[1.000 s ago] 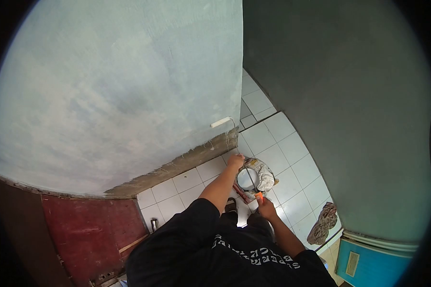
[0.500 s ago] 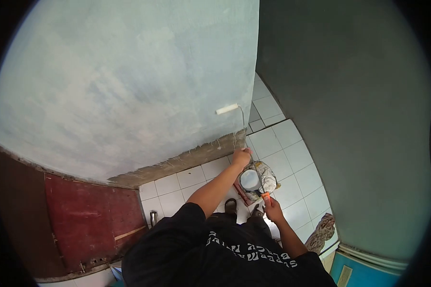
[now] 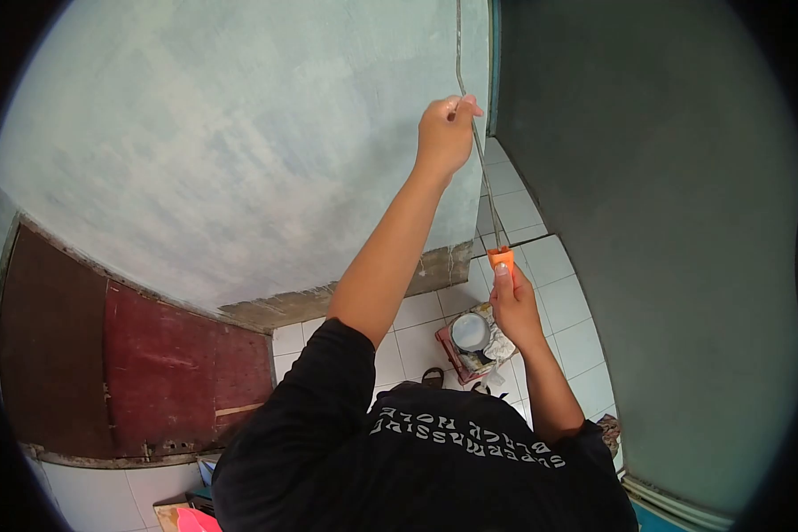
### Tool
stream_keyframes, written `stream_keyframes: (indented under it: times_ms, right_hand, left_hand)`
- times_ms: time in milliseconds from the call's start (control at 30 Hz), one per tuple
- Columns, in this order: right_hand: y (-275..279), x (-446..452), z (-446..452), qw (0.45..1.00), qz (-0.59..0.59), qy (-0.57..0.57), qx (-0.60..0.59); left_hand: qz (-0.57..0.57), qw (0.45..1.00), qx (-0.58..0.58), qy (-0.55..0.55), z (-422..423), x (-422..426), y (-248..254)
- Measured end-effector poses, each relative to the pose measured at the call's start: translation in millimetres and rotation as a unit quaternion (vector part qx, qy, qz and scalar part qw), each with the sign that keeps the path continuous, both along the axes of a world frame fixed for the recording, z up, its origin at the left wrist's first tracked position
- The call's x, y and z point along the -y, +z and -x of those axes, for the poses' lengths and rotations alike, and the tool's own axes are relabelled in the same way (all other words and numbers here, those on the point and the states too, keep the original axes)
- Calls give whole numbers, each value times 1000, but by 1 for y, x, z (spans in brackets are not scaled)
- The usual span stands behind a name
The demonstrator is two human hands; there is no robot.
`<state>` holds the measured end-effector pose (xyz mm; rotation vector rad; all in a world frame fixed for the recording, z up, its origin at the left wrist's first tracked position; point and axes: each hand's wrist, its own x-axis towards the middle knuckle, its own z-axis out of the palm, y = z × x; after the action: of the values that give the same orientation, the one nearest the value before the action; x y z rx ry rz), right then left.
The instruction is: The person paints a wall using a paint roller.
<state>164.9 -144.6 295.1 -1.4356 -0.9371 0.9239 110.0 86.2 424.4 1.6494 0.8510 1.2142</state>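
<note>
A paint roller's long metal rod (image 3: 488, 188) runs up along the pale, patchily painted wall (image 3: 239, 151), and its roller head is out of view past the top edge. High on this rod, my left hand (image 3: 446, 139) is closed around it with the arm stretched out. Lower down, my right hand (image 3: 518, 309) grips the orange handle (image 3: 502, 257), thumb lying along it. Beneath the right hand, a round container of whitish paint (image 3: 471, 332) stands on the floor near my feet.
A reddish stand or tray (image 3: 448, 350) and crumpled whitish plastic (image 3: 500, 344) surround the paint container. White floor tiles (image 3: 417, 341) lie below. A dark grey wall (image 3: 665, 222) rises close on the right. Red and brown panels (image 3: 164, 368) are at left, and something pink (image 3: 195, 520) is at bottom left.
Both hands have moved upward with the paint roller. Its white head, earlier seen low on the wall, has gone up out of view. My view has shifted slightly.
</note>
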Motion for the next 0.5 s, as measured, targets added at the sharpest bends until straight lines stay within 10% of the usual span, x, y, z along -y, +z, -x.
stream_keyframes:
  times_ms: [267, 500]
  right_hand:
    - [-133, 38, -1, 995, 36, -30, 86]
    - [-228, 109, -6, 966, 230, -21, 114]
  left_hand:
    - [9, 998, -56, 17, -1, 16, -167]
    - [241, 941, -231, -58, -2, 49, -344]
